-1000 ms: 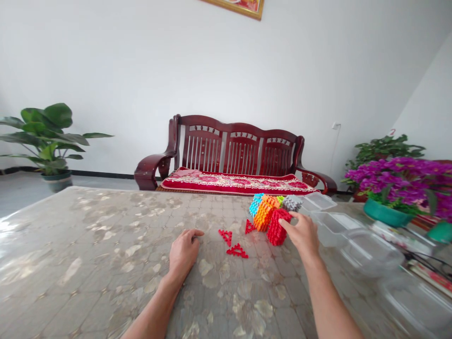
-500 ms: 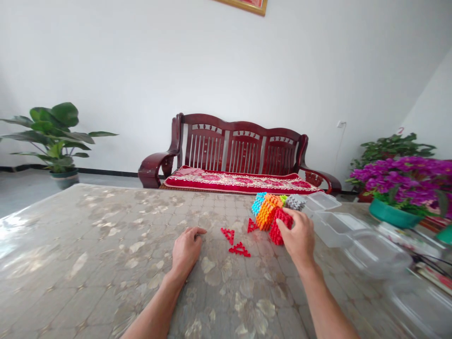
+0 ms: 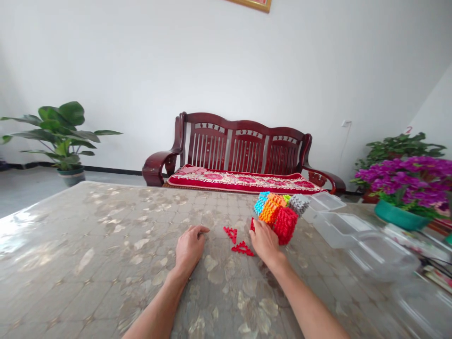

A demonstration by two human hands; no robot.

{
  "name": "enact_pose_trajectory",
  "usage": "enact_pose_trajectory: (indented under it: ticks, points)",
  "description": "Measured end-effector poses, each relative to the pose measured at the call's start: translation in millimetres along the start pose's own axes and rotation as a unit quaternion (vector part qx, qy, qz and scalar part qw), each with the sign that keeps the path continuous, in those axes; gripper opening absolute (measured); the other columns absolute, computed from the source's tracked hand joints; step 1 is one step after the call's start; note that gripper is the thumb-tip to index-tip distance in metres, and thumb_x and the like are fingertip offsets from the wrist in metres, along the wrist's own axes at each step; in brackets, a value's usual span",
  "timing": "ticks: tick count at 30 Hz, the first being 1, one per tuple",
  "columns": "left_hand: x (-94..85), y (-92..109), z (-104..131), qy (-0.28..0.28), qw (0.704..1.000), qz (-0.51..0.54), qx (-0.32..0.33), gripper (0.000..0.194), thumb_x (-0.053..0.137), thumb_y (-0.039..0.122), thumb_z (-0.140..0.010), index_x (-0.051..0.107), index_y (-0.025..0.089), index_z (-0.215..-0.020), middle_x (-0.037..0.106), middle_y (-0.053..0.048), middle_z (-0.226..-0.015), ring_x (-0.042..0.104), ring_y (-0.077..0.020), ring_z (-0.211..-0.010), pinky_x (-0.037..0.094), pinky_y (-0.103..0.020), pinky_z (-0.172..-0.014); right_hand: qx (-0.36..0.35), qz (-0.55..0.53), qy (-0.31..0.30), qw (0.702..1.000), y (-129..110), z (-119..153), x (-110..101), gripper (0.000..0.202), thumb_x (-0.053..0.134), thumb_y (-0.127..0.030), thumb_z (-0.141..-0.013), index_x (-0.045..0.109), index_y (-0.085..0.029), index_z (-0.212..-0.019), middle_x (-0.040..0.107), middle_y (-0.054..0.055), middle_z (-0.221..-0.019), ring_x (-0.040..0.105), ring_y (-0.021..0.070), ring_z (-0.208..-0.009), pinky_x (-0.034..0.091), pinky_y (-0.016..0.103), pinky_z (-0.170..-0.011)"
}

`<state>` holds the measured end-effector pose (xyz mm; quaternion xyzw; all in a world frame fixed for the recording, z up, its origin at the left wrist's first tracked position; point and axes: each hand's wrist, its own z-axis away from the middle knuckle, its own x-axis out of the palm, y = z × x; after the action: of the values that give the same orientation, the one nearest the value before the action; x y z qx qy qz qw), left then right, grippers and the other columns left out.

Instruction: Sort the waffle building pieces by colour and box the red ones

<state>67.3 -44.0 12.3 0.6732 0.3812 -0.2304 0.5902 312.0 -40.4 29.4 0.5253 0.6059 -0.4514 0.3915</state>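
My left hand (image 3: 190,247) rests on the table, loosely curled with a finger stretched out, and holds nothing. To its right lie two flat red triangular pieces with notched edges, a farther triangular piece (image 3: 230,234) and a nearer triangular piece (image 3: 243,249). My right hand (image 3: 265,239) has its fingertips closed at another red triangular piece (image 3: 252,223), mostly hidden by the hand. Beside that hand stands a red stack of notched pieces (image 3: 286,226). Just behind are an orange stack (image 3: 271,209), a blue stack (image 3: 262,203) and a grey stack (image 3: 299,203); a bit of green shows between them.
Clear plastic boxes (image 3: 341,226) and lids line the right side of the patterned table (image 3: 106,245). Purple flowers (image 3: 416,181) in a teal pot stand beyond them. A wooden bench (image 3: 247,146) is behind the table, and a potted plant (image 3: 67,134) at the left.
My right hand has left the red stack and moved left to the nearby red triangular piece. The left hand stays in place; the view has shifted slightly.
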Motion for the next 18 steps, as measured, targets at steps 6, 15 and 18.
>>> enact_pose_trajectory:
  ticks: [6,15,18]
  points:
    - [-0.9,0.4,0.7,-0.005,1.000,0.006,0.002,0.035,0.044,0.014,-0.077,0.072,0.025,-0.095,0.071,-0.002,-0.108,0.064,-0.0185,-0.097,0.045,-0.026,-0.085,-0.017,0.058,-0.036,0.998,-11.9,-8.0,1.6,0.024,0.050,-0.023,-0.089,0.068,-0.017,-0.103,0.068,0.014,-0.106,0.059,0.0259,-0.103,0.043,0.034,-0.087]
    - [0.7,-0.2,-0.1,-0.001,1.000,0.010,0.007,0.035,0.044,0.014,-0.077,0.072,0.025,-0.094,0.071,-0.001,-0.106,0.063,-0.0181,-0.097,0.044,-0.026,-0.085,-0.021,-0.068,0.016,0.997,-12.7,5.9,7.9,0.033,0.049,-0.021,-0.088,0.061,-0.021,-0.118,0.062,0.009,-0.115,0.055,0.0196,-0.111,0.040,0.027,-0.095]
    - [0.6,0.0,0.2,-0.001,1.000,0.010,0.006,0.035,0.044,0.014,-0.076,0.072,0.025,-0.095,0.071,-0.001,-0.104,0.063,-0.0182,-0.097,0.044,-0.026,-0.085,0.028,-0.027,0.004,0.999,-16.2,3.4,8.5,0.035,0.048,-0.035,-0.092,0.061,-0.015,-0.118,0.060,0.015,-0.115,0.054,0.0249,-0.112,0.041,0.032,-0.093]
